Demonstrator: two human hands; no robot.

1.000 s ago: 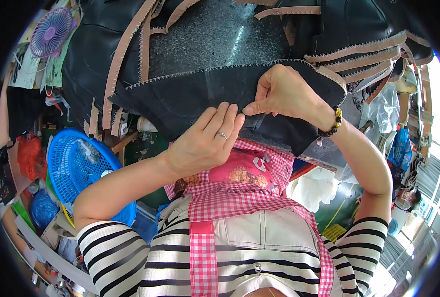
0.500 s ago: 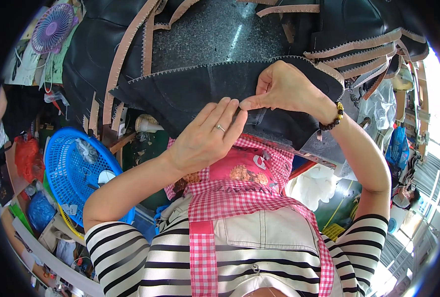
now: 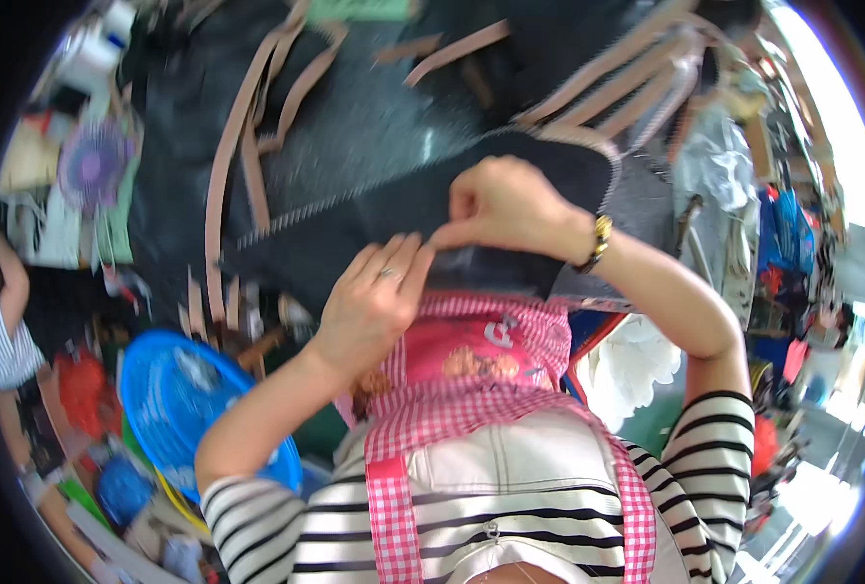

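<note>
A black leather-like panel (image 3: 364,219) with pale zigzag stitching along its far edge lies before me at the worktable's near edge. My left hand (image 3: 369,302), with a ring on it, rests on the panel with its fingers stretched out flat. Beside those fingertips, my right hand (image 3: 510,214) has its fingers curled and its thumb pressed against the panel, pinching at the material. A dark beaded bracelet (image 3: 596,243) circles the right wrist. The exact fold under the thumb is blurred.
Brown-edged strips (image 3: 627,78) lie on the speckled grey tabletop (image 3: 355,127) at right, others at left. A blue plastic basket (image 3: 170,389) stands lower left, a purple fan (image 3: 95,164) upper left. Another person's arm (image 3: 9,273) shows at far left.
The view has shifted and blurred, and both hands appear slightly further left and lower. Left fingers still lie flat; the right hand keeps its pinch beside them.
</note>
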